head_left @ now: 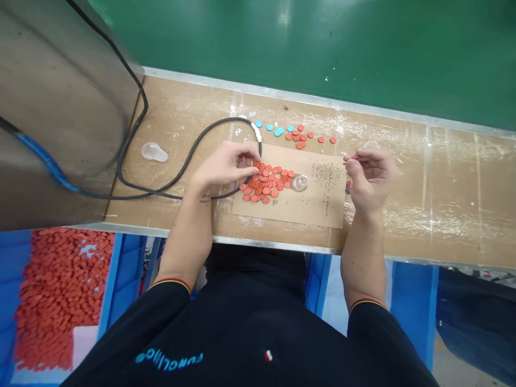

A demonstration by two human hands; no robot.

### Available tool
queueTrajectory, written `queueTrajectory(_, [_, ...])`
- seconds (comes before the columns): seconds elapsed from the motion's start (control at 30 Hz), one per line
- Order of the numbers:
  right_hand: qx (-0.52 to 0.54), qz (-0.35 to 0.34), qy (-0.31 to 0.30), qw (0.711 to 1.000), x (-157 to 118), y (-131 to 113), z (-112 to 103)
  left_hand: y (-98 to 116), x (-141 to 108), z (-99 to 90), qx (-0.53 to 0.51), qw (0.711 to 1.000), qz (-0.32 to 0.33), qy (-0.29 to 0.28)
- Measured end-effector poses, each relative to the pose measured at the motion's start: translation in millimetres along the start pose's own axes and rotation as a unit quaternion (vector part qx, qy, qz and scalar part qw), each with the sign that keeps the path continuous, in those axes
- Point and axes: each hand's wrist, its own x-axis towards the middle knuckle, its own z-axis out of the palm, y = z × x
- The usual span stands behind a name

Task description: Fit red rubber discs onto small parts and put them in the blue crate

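- Discs [266,180], red, heaped on the left part of a cardboard sheet [306,219].
- Left hand [226,164]: thumb and fingertips nearly together at the heap's upper left edge; can't tell whether a disc is gripped.
- Right hand [373,172]: thumb and forefinger pinching a small red piece [355,157], out past the sheet's right edge.
- Handling, my guess: light, stiff, perhaps slick; best pinched by the rim, one at a time, since they overlap.
- Clear cup [300,183] just right of the heap, possibly in the way; dark specks [326,172] beyond.
- Black cable [119,167] looping under the left hand, liable to snag.
- Blue discs [278,131] above the sheet.
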Motion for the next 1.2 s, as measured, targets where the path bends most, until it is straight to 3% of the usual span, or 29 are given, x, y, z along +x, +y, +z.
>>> queueTrajectory(0.13, [-0.036, 0.011, -0.01, 0.999, 1, 3, 1, -1, -1, -1.4, 0.05, 0.998, -0.009, -0.036])
queueTrajectory(0.23, [-0.039, 0.018, -0.012, 0.999, 2, 6, 0, 0, -2, -1.0, 0.02, 1.0, 0.001, -0.012])
queueTrajectory(0.4, [-0.061, 0.036, -0.053, 0.996, 1, 6, 2, -7, 6, 7.6, -0.135, 0.985, 0.027, 0.103])
queueTrajectory(0.53, [-0.057, 0.034, -0.078, 0.995, 0, 3, 7, -20, 15, 20.2, -0.271, 0.95, 0.098, 0.124])
queueTrajectory(0.8, [-0.008, 0.023, -0.074, 0.997, -4, -2, 13, -3, 6, 31.1, -0.218, 0.96, -0.047, 0.167])
queueTrajectory(1.03, [0.019, -0.017, -0.11, 0.994, -4, -11, 18, -5, 8, 35.1, -0.242, 0.955, -0.048, 0.163])
queueTrajectory(1.2, [0.03, -0.027, -0.083, 0.996, -6, -15, 19, -1, 8, 42.0, -0.25, 0.955, -0.047, 0.151])
